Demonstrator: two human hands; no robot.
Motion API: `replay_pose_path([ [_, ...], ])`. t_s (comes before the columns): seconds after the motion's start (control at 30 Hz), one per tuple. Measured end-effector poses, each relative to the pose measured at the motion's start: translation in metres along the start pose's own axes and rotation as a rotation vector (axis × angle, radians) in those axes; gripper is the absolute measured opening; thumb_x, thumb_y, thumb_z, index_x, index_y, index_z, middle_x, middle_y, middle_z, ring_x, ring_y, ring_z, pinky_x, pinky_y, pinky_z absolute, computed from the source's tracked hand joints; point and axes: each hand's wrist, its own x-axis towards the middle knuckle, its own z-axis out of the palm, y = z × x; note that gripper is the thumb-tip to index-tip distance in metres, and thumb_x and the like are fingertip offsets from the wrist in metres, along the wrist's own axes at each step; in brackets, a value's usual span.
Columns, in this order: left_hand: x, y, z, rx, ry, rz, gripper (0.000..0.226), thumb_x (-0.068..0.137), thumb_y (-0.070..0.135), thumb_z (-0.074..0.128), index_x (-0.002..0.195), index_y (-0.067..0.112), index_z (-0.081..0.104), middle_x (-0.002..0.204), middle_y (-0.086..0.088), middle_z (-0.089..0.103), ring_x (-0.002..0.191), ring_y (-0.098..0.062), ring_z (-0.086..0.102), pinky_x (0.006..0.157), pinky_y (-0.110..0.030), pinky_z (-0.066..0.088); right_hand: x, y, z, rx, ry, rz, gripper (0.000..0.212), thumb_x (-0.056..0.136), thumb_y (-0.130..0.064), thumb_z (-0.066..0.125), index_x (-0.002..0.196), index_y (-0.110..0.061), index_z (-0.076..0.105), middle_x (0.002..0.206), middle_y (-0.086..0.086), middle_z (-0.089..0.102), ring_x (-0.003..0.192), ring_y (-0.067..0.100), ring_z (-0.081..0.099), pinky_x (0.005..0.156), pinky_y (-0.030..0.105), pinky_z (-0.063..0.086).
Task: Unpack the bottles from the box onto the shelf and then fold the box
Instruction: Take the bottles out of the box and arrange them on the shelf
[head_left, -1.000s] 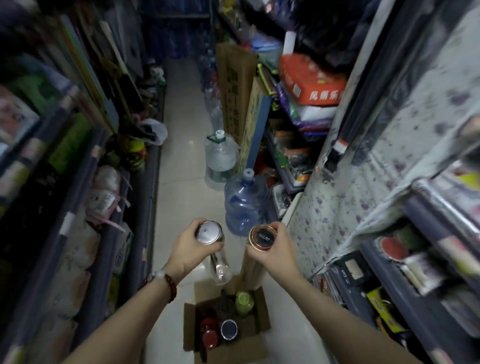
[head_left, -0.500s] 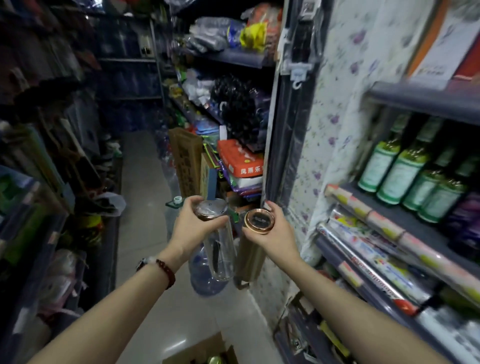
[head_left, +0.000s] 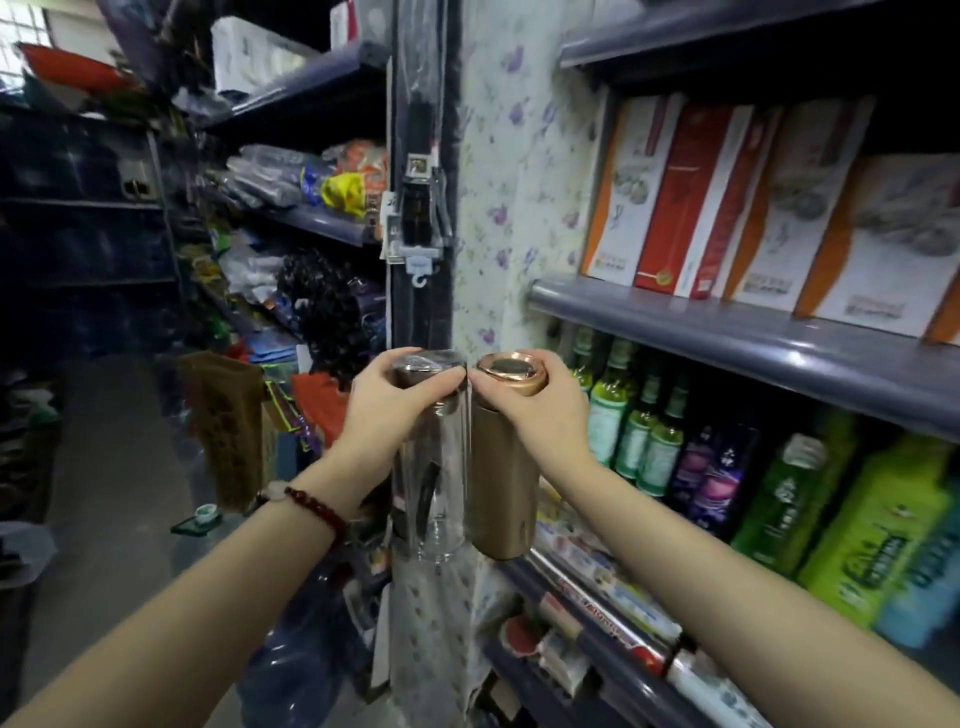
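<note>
The left hand (head_left: 387, 410) grips the clear bottle (head_left: 434, 467), the right hand (head_left: 540, 415) the copper bottle (head_left: 501, 478); both hang upright, the shelf (head_left: 727, 332) at the right, nearer the right hand.

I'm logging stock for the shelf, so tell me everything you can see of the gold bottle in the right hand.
The gold bottle is a straight-sided cylinder with a matte, metallic-looking bronze-gold finish. Its copper-toned cap has a glossy dark top and appears closed. It hangs upright in the air, gripped by the cap from above in the right hand. Beside it is the clear bottle held by the left hand; whether they touch is unclear. It is in front of the shelves, not yet on one.
</note>
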Motion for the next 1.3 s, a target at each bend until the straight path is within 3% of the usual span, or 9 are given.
replay_pose_path([
  [0.13, 0.015, 0.016, 0.031, -0.105, -0.077, 0.013, 0.044, 0.058, 0.019, 0.089, 0.097, 0.014, 0.068, 0.097, -0.011, 0.073, 0.096, -0.028, 0.070, 0.091, -0.049, 0.055, 0.010, -0.018, -0.030, -0.088, 0.077, -0.033, 0.049, 0.058, -0.055, 0.081, 0.097, -0.029, 0.065, 0.090, -0.015, 0.071, 0.090, 0.000, 0.065, 0.085, 0.022, 0.051],
  [0.27, 0.030, 0.045, 0.059, -0.130, -0.183, 0.058, 0.043, 0.052, 0.028, 0.090, 0.089, 0.021, 0.070, 0.095, -0.006, 0.075, 0.097, -0.026, 0.071, 0.093, -0.049, 0.054, 0.030, -0.043, -0.060, -0.097, 0.126, -0.076, 0.053, 0.058, -0.054, 0.081, 0.101, -0.027, 0.066, 0.094, -0.012, 0.073, 0.090, 0.000, 0.066, 0.088, 0.031, 0.055],
  [0.4, 0.042, 0.094, 0.088, -0.194, -0.285, 0.160, 0.039, 0.057, 0.025, 0.089, 0.090, 0.020, 0.069, 0.095, -0.005, 0.074, 0.094, -0.024, 0.071, 0.085, -0.040, 0.056, 0.050, -0.085, -0.087, -0.099, 0.249, -0.165, 0.045, 0.064, -0.045, 0.083, 0.100, -0.024, 0.067, 0.091, -0.011, 0.072, 0.084, -0.003, 0.066, 0.074, 0.013, 0.051],
  [0.53, 0.047, 0.139, 0.113, -0.306, -0.361, 0.273, 0.044, 0.064, 0.016, 0.086, 0.102, 0.010, 0.064, 0.096, -0.011, 0.069, 0.084, -0.020, 0.069, 0.066, -0.026, 0.056, 0.066, -0.126, -0.110, -0.113, 0.375, -0.311, 0.049, 0.064, -0.045, 0.083, 0.102, -0.019, 0.068, 0.091, -0.008, 0.072, 0.084, 0.000, 0.067, 0.075, 0.018, 0.053],
  [0.73, 0.058, 0.182, 0.143, -0.362, -0.336, 0.499, 0.068, 0.048, 0.039, 0.089, 0.105, 0.011, 0.063, 0.102, -0.011, 0.071, 0.099, -0.029, 0.069, 0.086, -0.052, 0.056, 0.078, -0.168, -0.129, -0.172, 0.577, -0.529, 0.050, 0.065, -0.041, 0.084, 0.106, -0.023, 0.061, 0.091, -0.016, 0.067, 0.088, -0.006, 0.063, 0.079, 0.009, 0.046],
  [0.87, 0.065, 0.182, 0.164, -0.325, -0.324, 0.603, 0.070, 0.055, 0.034, 0.087, 0.116, 0.016, 0.059, 0.107, -0.003, 0.069, 0.101, -0.016, 0.068, 0.087, -0.047, 0.056, 0.086, -0.171, -0.137, -0.213, 0.628, -0.567, 0.053, 0.066, -0.039, 0.084, 0.110, -0.022, 0.058, 0.092, -0.016, 0.066, 0.090, -0.005, 0.062, 0.082, 0.010, 0.046],
  [0.97, 0.070, 0.174, 0.179, -0.317, -0.374, 0.622, 0.071, 0.058, 0.030, 0.087, 0.121, 0.022, 0.056, 0.113, 0.003, 0.066, 0.104, -0.010, 0.065, 0.093, -0.040, 0.055, 0.091, -0.158, -0.145, -0.225, 0.641, -0.563, 0.055, 0.067, -0.038, 0.084, 0.112, -0.022, 0.057, 0.098, -0.013, 0.066, 0.094, -0.001, 0.063, 0.087, 0.020, 0.050],
  [1.1, 0.080, 0.163, 0.194, -0.248, -0.393, 0.682, 0.065, 0.065, 0.021, 0.085, 0.122, 0.025, 0.054, 0.112, 0.021, 0.059, 0.103, 0.012, 0.057, 0.089, -0.012, 0.047, 0.099, -0.139, -0.153, -0.248, 0.652, -0.551, 0.055, 0.068, -0.035, 0.084, 0.113, -0.025, 0.055, 0.096, -0.017, 0.065, 0.093, -0.005, 0.062, 0.082, 0.011, 0.047],
  [1.3, 0.104, 0.148, 0.212, -0.270, -0.481, 0.614, 0.064, 0.065, 0.012, 0.085, 0.121, 0.023, 0.057, 0.114, 0.005, 0.066, 0.104, -0.006, 0.064, 0.089, -0.026, 0.055, 0.118, -0.122, -0.162, -0.212, 0.665, -0.454, 0.060, 0.062, -0.037, 0.087, 0.108, -0.028, 0.051, 0.096, -0.015, 0.066, 0.089, -0.007, 0.063, 0.075, 0.008, 0.047],
])
